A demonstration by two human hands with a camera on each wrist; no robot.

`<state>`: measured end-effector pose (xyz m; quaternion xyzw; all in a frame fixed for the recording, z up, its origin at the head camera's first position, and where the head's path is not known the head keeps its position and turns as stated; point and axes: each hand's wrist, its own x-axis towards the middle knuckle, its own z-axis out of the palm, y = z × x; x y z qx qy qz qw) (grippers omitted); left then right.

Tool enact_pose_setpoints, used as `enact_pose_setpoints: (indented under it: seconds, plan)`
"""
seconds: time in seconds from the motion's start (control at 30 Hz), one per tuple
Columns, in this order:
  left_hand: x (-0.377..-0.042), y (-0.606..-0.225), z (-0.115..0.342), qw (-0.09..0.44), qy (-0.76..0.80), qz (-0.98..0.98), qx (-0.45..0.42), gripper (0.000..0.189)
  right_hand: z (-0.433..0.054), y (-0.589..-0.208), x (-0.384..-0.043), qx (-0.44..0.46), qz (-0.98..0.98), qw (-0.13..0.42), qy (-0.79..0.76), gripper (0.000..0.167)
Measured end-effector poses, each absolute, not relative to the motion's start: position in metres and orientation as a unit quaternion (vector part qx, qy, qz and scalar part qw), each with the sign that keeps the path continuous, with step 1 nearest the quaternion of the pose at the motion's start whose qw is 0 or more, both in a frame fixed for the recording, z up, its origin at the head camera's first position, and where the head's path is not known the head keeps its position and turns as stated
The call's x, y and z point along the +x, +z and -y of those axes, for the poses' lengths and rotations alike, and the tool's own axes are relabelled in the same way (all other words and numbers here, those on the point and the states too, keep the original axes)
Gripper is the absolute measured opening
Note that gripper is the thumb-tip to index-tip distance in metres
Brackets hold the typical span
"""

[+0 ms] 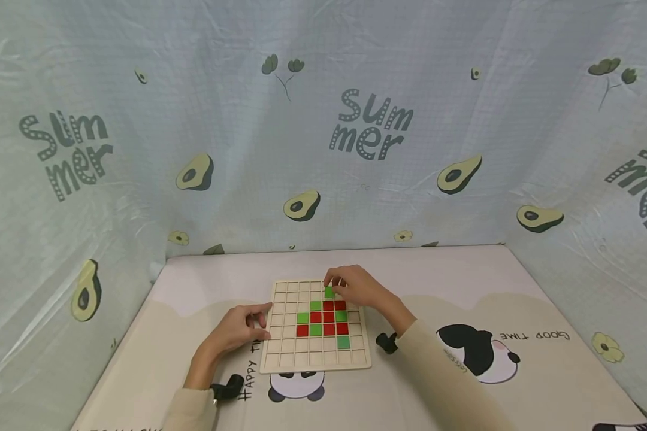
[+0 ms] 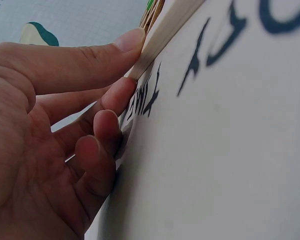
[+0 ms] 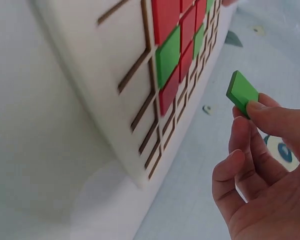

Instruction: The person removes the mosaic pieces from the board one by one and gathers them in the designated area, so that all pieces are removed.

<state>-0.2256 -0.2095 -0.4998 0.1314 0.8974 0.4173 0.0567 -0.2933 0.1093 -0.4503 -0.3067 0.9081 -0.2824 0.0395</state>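
A pale wooden grid board (image 1: pixel 288 361) lies flat on the table, with several red and green square tiles set in its cells. My right hand (image 1: pixel 360 286) is over the board's far right part and pinches a green tile (image 3: pixel 244 93) between thumb and fingertips. In the right wrist view that tile is tilted and held apart from the grid. At the board's left side, my left hand (image 1: pixel 236 328) touches the edge with thumb and fingertips spread along it. The left wrist view shows the thumb (image 2: pixel 105 62) against the wooden edge, the other fingers loosely bent.
The tablecloth (image 1: pixel 404 383) has panda prints and lettering. A curtain (image 1: pixel 237 137) printed with avocados and the word summer hangs behind the table and at both sides. Each wrist wears a black strap device, such as the left one (image 1: pixel 227 388).
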Motion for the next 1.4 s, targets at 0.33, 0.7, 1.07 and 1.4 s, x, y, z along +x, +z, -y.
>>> enact_pose_setpoints:
  seconds: [0.33,0.7,1.07,1.4]
  plan:
    - [-0.226,-0.499,0.209,0.058,0.418,-0.896,0.134,0.072,-0.139,-0.452,-0.303,-0.289,-0.917,0.021,-0.273,0.015]
    - [-0.227,-0.499,0.210,0.057,0.418,-0.896,0.140,0.072,-0.171,-0.459,-0.312,-0.259,-0.924,0.014,-0.281,0.016]
    - [-0.226,-0.499,0.210,0.058,0.419,-0.896,0.137,0.072,-0.193,-0.464,-0.320,-0.232,-0.934,0.013,-0.271,0.016]
    - [-0.225,-0.497,0.209,0.057,0.417,-0.896,0.138,0.072,-0.207,-0.474,-0.325,-0.210,-0.938,0.010,-0.276,0.019]
